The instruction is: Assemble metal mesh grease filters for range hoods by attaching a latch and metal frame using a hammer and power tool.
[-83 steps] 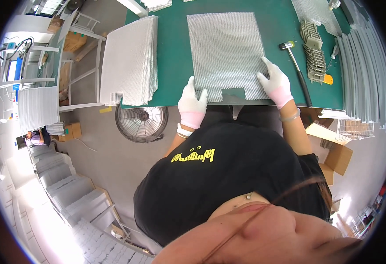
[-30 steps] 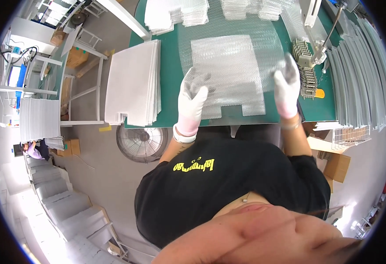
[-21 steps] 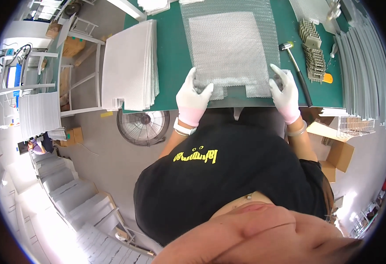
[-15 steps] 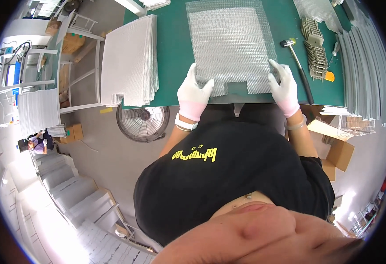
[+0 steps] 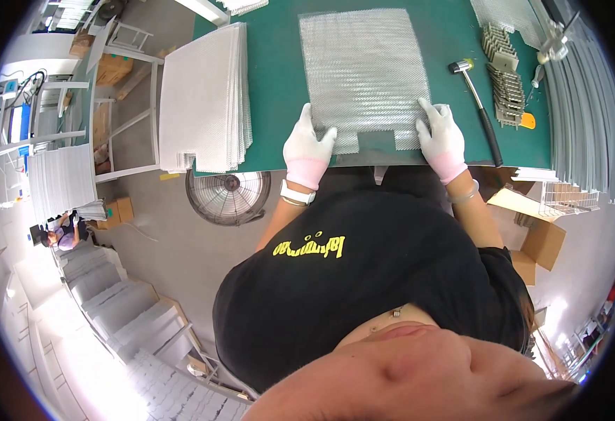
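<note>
Head view: left of the hammer [image 5: 488, 133], we seem to be squaring the mesh [image 5: 363, 74]; our left hand [image 5: 307, 146] and right hand [image 5: 442, 140] flank it, thumbs and fingers apart. Next probably calls for even edge pressure.

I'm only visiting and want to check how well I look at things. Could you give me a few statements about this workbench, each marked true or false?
1. The left hand and right hand are both gloved. True.
2. The hammer lies left of the mesh between the hands. False: it lies to the right of that mesh.
3. That mesh's notched edge faces the person. True.
4. The fan stands on the table. False: it is down on the floor.
5. The table's top is green. True.
</note>
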